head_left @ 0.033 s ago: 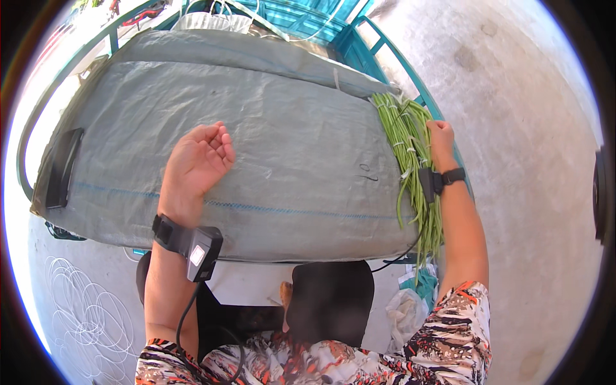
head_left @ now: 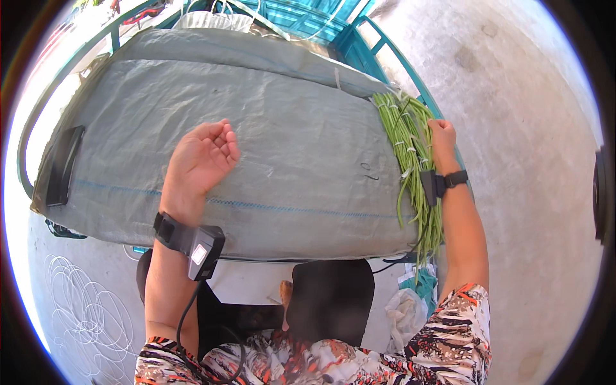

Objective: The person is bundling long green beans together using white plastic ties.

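Observation:
Several bundles of long, thin green stalks (head_left: 403, 144), which look like garlic scapes, lie along the right end of a large grey woven sheet (head_left: 276, 154). Small white ties go round them. At their right edge is my right hand (head_left: 443, 138), its fingers pinched together beside the stalks; what they hold, if anything, is hidden. My left hand (head_left: 208, 154) is raised over the left half of the sheet, palm up, with curled fingers drawn to the thumb. Nothing shows in it. Both wrists wear black straps, the left with a small camera-like device (head_left: 204, 253).
The sheet covers a broad raised surface within a teal metal cart frame (head_left: 394, 54). A flat black object (head_left: 66, 165) lies at its left end. Loose white cord (head_left: 86, 305) coils on the floor at left; a whitish plastic bag (head_left: 405, 311) lies below the stalks. A white basket (head_left: 215, 21) stands behind.
My left hand has shifted slightly to the right. My right hand has barely moved, staying beside the stalks.

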Demonstrator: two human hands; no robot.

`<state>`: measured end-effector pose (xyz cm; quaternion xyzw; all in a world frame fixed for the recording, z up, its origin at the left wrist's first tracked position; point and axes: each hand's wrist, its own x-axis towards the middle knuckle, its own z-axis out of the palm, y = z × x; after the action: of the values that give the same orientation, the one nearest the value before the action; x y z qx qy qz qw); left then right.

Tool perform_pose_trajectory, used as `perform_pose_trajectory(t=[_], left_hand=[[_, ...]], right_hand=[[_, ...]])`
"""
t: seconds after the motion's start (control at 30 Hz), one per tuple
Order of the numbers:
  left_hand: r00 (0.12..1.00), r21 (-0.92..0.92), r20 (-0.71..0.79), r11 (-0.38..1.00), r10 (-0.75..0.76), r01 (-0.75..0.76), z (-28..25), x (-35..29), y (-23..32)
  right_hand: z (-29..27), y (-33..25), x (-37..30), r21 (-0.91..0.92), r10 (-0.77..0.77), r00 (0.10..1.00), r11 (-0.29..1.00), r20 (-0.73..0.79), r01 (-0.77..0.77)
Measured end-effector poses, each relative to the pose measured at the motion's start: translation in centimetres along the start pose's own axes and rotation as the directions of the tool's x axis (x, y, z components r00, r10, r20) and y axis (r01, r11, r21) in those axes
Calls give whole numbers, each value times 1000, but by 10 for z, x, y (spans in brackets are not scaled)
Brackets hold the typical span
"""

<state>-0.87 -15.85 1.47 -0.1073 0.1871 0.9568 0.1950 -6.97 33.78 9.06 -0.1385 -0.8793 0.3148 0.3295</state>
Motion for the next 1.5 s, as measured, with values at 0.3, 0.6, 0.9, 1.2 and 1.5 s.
perform_pose_trajectory(t=[0.3,0.6,0.9,1.2,1.5], left_hand=[[996,-87,80,995,-44,51,13,4,-8],[997,-128,12,989,-77,78,18,0,-19],[991,-50,-133,998,-29,23,18,-5,-16],[989,14,-149,1000,-11,14,22,-13,-14],[991,31,-124,998,-46,50,20,-17,-14]], right_hand=[[63,-39,-99,-5,-120,888,991,445,137],[95,-108,-81,-57,-313,806,918,502,391],[121,-73,-56,-234,-548,641,633,538,738],[102,-26,-26,-323,-45,914,927,403,188],[118,-53,-28,-330,-313,901,852,302,407]])
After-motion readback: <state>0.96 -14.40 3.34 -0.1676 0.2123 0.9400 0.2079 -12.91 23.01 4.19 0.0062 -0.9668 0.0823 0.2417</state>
